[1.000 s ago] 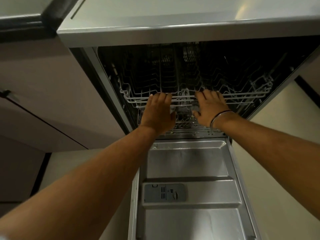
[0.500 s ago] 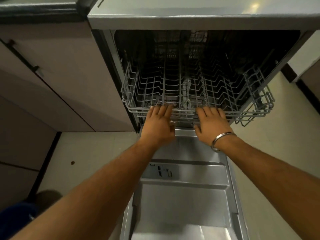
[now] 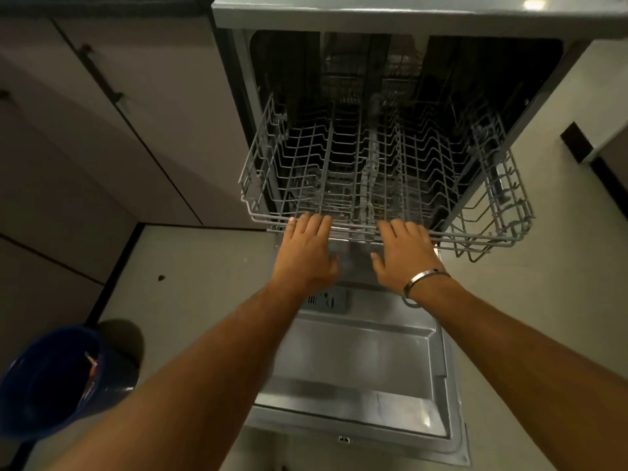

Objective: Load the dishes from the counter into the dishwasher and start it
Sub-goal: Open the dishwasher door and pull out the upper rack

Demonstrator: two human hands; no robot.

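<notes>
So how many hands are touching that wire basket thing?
2. The left hand rests on the rack front rail left of middle; the right hand right of middle.

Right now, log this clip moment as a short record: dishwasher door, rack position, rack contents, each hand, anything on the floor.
door: dishwasher door folded down flat, fully open
rack: wire rack slid partly out over the door
rack contents: no dishes visible
left hand: left hand on the rack's front rim, fingers hooked over it
right hand: right hand on the same rim, metal bracelet at the wrist
floor: blue bucket at lower left
</notes>
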